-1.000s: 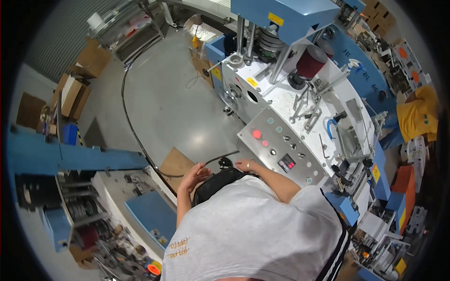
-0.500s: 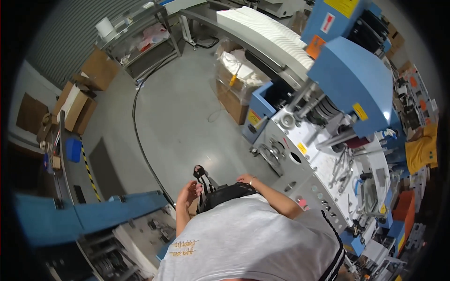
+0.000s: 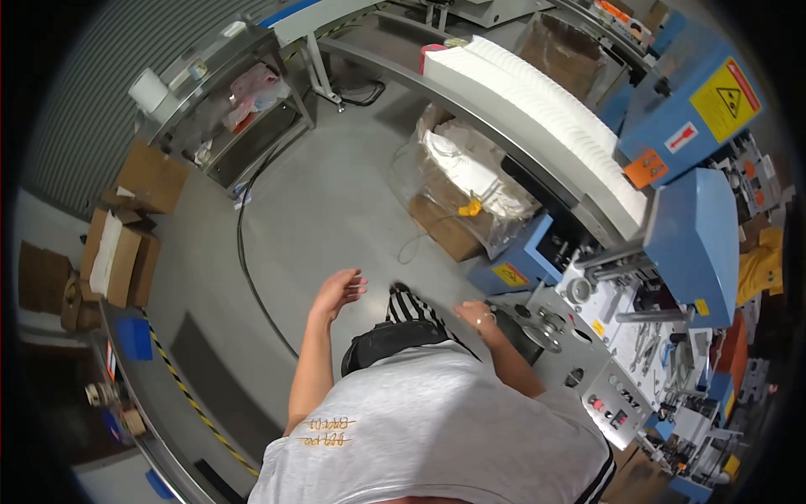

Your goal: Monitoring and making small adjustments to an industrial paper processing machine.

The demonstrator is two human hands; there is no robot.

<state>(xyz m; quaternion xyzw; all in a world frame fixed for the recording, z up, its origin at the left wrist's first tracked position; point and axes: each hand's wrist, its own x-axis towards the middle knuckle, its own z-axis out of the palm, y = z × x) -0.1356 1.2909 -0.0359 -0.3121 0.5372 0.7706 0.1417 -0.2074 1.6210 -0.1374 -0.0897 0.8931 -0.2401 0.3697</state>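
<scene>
My left hand hangs over the grey floor with its fingers stretched out and nothing in it. My right hand, with a bracelet at the wrist, is loosely bent and seems empty. It is nearest to the metal handwheel on the front of the blue and white machine; I see no grip on the wheel. A long row of white folded sheets stands on the curved metal rail leading into the machine.
Under the rail sits a cardboard box lined with clear plastic, holding white scraps. A black cable crosses the floor. Metal shelves stand at the far left, with open cartons nearer. Tools lie on the machine bed.
My body has moved forward and turned, so the machine and lined box sit farther right and lower in view. My left hand has swung up and forward; my right hand has moved outward.
</scene>
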